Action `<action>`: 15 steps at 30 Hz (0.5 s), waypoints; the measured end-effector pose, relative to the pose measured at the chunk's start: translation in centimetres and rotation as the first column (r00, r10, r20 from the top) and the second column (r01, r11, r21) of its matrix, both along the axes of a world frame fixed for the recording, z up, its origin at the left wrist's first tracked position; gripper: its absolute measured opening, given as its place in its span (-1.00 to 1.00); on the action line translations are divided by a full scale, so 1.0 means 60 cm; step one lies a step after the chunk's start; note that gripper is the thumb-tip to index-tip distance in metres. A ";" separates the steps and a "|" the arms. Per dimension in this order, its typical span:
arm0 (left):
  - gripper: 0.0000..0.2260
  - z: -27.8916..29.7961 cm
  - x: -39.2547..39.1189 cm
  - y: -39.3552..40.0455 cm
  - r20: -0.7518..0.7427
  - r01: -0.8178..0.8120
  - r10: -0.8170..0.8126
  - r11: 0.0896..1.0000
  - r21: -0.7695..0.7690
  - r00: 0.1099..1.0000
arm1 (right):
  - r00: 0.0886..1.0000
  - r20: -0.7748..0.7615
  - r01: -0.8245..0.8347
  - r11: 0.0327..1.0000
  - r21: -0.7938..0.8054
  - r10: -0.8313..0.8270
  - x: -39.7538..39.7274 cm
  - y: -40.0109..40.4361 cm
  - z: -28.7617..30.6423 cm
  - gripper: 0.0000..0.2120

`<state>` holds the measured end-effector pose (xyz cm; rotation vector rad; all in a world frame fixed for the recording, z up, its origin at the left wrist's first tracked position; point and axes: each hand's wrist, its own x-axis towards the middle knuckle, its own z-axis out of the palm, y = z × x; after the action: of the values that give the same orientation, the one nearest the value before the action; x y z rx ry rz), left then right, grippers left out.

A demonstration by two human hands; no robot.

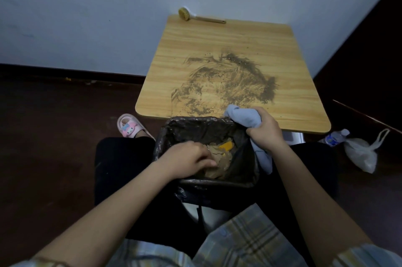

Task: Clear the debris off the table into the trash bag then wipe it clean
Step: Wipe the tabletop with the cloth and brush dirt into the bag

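The right hand point(264, 129) clutches the blue cloth point(243, 116) at the bench's point(217, 33) near edge; the smeared dirt point(226, 81) lies just beyond it, farther away. The left hand point(189, 157), fingers curled, reaches into the trash bag point(195, 129).

A light wood-grain table point(217, 44) fills the upper middle of the frame. Brown dirt smears point(228, 79) spread across its centre toward the near edge. A round-headed brush point(199, 16) lies along its far edge. On the dark floor point(54, 125) at right lie a white plastic bag point(361, 153) and a bottle point(335, 137).
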<state>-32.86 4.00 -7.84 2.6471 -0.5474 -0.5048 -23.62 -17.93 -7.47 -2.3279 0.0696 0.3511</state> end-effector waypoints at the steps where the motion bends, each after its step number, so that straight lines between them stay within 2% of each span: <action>1: -0.69 -0.004 -0.002 -0.005 -0.019 0.014 -0.014 1.000 -0.008 1.000 | 1.000 -0.004 0.010 1.000 0.009 -0.010 0.003 -0.001 -0.001 -0.45; 5: -0.57 -0.020 -0.014 -0.021 -0.072 0.064 -0.061 0.997 0.031 0.995 | 1.000 -0.023 0.016 0.999 0.037 -0.015 0.014 -0.004 -0.003 -0.47; 8: -0.50 -0.027 -0.022 -0.031 -0.044 0.157 -0.153 0.981 0.113 0.987 | 0.999 -0.027 0.029 0.999 0.045 -0.028 0.016 -0.003 -0.003 -0.46; 12: -0.71 -0.034 -0.028 -0.040 0.062 0.275 -0.306 0.915 0.295 0.950 | 1.000 -0.025 0.014 0.998 0.056 -0.013 0.018 0.003 -0.002 -0.45; 15: -0.66 -0.034 -0.032 -0.040 0.072 0.294 -0.342 0.883 0.366 0.937 | 1.000 0.000 0.029 0.996 0.088 -0.029 0.016 0.003 -0.003 -0.45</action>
<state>-34.77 1.62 -9.86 2.9592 -1.0364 -0.5654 -22.63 -17.74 -7.65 -2.2379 0.0858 0.3320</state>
